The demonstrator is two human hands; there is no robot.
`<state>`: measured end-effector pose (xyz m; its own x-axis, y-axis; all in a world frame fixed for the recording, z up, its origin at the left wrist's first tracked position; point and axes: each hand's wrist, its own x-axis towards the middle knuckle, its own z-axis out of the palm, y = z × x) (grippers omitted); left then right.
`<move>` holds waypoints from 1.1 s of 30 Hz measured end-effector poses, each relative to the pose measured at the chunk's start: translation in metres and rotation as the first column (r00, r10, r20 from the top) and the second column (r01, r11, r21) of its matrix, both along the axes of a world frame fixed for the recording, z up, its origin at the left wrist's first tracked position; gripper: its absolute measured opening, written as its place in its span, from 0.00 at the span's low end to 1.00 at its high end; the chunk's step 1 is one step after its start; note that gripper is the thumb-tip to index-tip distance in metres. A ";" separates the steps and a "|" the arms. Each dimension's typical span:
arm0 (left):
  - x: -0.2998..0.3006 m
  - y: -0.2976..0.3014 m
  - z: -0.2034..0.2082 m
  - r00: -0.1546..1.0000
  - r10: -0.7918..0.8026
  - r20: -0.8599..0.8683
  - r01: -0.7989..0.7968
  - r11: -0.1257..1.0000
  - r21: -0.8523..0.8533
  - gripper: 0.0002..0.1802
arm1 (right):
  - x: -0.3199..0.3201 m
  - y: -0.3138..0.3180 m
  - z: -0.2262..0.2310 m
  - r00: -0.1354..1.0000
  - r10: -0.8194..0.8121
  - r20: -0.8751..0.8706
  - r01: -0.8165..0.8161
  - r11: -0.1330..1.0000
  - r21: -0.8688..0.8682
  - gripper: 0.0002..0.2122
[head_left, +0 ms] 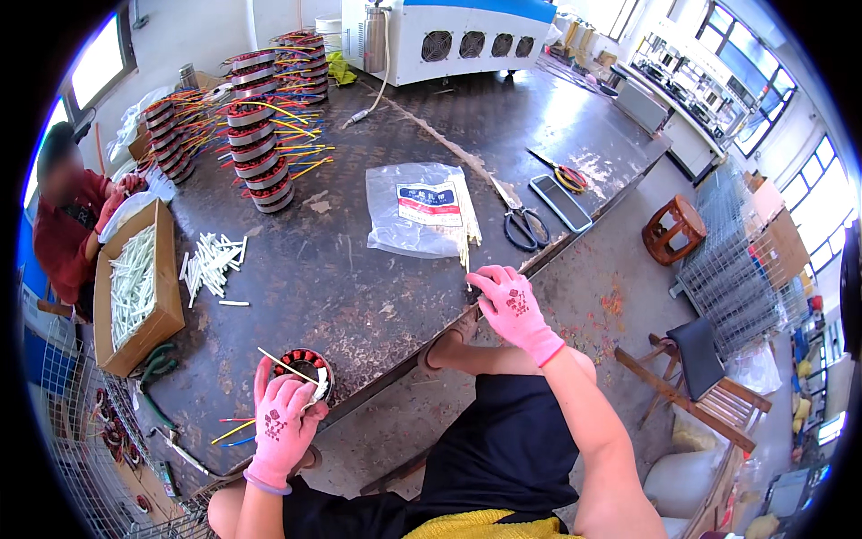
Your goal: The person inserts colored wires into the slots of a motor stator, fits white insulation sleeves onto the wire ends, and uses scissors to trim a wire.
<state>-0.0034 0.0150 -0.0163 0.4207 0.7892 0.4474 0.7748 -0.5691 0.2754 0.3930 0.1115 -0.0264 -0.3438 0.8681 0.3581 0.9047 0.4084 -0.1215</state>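
Both my hands wear pink gloves. My left hand (283, 424) grips a round motor stator (303, 366) with red windings at the table's near edge; a thin pale stick (285, 366) lies across the stator's top. My right hand (510, 304) reaches over the table edge and pinches thin pale strips (468, 244) hanging out of a clear plastic bag (420, 210). Coloured wires (235, 432) trail from the stator to the left.
Stacked stators with coloured wires (260, 157) stand at the back left. White sleeve pieces (211, 263) lie loose beside a cardboard box (118, 339) of them. Scissors (523, 226), a phone (560, 202), a wooden stool (674, 228), a wire cage (738, 260) are right. A person in red (67, 225) sits far left.
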 end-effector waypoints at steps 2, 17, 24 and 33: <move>0.001 0.002 0.003 1.000 -0.010 0.007 0.010 1.000 0.001 0.18 | 0.006 -0.001 0.010 0.995 0.048 0.088 -0.047 0.999 -0.006 0.19; 0.000 0.001 0.006 1.000 -0.028 0.015 0.028 1.000 -0.004 0.17 | 0.018 0.025 0.008 0.986 0.074 0.147 -0.083 0.995 0.057 0.13; 0.000 0.001 0.007 1.000 -0.020 0.003 0.020 1.000 0.010 0.17 | 0.022 0.051 0.004 0.942 0.285 0.177 -0.296 0.954 0.038 0.05; 0.001 0.003 0.005 1.000 -0.026 0.009 0.026 1.000 0.004 0.17 | 0.016 0.072 0.005 0.957 0.274 0.095 -0.279 0.959 0.049 0.06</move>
<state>-0.0021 0.0180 -0.0117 0.4365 0.7767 0.4541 0.7574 -0.5897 0.2806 0.4094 0.1836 -0.0211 -0.5995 0.7119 0.3658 0.7612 0.6484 -0.0145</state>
